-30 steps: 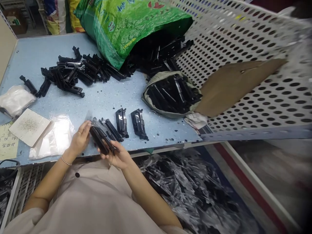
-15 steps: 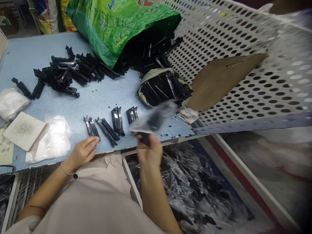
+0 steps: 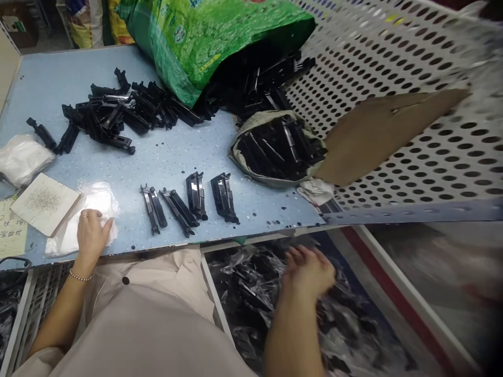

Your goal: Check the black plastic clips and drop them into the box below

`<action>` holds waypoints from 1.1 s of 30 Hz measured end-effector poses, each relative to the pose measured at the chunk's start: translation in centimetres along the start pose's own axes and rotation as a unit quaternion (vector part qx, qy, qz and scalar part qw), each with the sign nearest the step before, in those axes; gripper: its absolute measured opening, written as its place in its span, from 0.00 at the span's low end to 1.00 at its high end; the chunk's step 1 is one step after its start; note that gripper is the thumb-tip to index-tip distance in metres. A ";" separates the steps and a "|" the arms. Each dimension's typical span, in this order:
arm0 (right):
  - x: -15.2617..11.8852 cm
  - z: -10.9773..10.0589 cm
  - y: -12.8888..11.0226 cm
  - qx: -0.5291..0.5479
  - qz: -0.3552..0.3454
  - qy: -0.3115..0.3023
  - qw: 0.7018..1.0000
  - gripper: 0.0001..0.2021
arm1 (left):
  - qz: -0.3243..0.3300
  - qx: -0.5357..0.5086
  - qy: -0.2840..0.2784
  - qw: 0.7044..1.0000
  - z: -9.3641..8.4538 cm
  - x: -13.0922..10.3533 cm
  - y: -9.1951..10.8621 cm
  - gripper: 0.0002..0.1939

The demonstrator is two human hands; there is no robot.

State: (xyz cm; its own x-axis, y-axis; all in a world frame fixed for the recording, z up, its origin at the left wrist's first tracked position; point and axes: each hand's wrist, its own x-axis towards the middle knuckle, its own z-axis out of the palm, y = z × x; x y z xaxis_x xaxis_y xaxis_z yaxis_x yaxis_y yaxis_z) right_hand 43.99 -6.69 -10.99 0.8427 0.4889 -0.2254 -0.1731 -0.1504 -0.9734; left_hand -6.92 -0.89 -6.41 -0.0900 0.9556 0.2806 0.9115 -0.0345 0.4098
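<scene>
My left hand (image 3: 92, 233) lies on a stack of clear plastic bags (image 3: 100, 196) at the left front of the table, thumb apart from the fingers, gripping nothing visible. Over a crate of bagged black parts (image 3: 251, 298), below the table edge, is my right hand (image 3: 308, 272). Its fingers are loosely bent and apart, with nothing seen held; some blur covers them. Several paired black plastic parts (image 3: 225, 199) stand in a row on the blue table (image 3: 165, 157) between the hands.
A heap of black parts (image 3: 113, 115) lies further back. Behind are a green sack (image 3: 223, 36) and a cloth bag (image 3: 275, 180) holding black parts. A white perforated basket (image 3: 432, 173) leans at right. A white card (image 3: 45, 204) lies left.
My right hand has moved right and down over the crate, and the bagged part it held has left it. My left hand has gone from the leftmost pair to the clear bags.
</scene>
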 end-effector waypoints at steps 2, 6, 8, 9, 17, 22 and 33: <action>-4.2 5.1 -0.6 -0.060 -0.028 -0.082 0.994 0.16 | 0.008 0.052 -0.023 0.998 -0.2 -0.5 -0.4 0.13; -14.1 14.9 -2.5 -0.255 -0.149 -0.446 0.845 0.17 | 0.023 0.030 -0.055 0.998 -0.5 -1.1 -1.0 0.07; -17.2 18.1 -3.0 -0.386 -0.209 -0.477 0.762 0.16 | 0.007 0.005 -0.055 0.998 -0.7 -1.1 -1.4 0.08; -18.0 19.2 -3.1 -0.438 -0.226 -0.474 0.729 0.17 | -0.008 -0.017 -0.055 0.998 -0.9 -1.0 -1.7 0.08; -16.6 21.3 -2.2 -0.157 0.046 -0.626 0.762 0.14 | -0.279 -0.482 -0.054 0.829 -2.0 -0.5 -3.3 0.16; -22.7 23.2 -0.3 0.026 0.299 -0.683 0.666 0.18 | -0.262 -0.500 -0.054 0.824 -1.0 -0.9 -1.1 0.14; -20.8 20.5 -1.0 -0.018 0.323 -0.666 0.672 0.16 | 0.004 -0.148 -0.022 0.989 -2.5 -1.1 -1.3 0.24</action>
State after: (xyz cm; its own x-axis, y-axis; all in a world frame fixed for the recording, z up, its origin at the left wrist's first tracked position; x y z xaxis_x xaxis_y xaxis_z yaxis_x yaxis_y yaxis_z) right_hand 16.20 0.89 -6.17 -0.6100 0.6441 -0.4616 -0.2517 -0.7099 -0.6578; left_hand -9.03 -2.63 -5.12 -0.0596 0.9664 0.2501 0.7540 -0.1206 0.6457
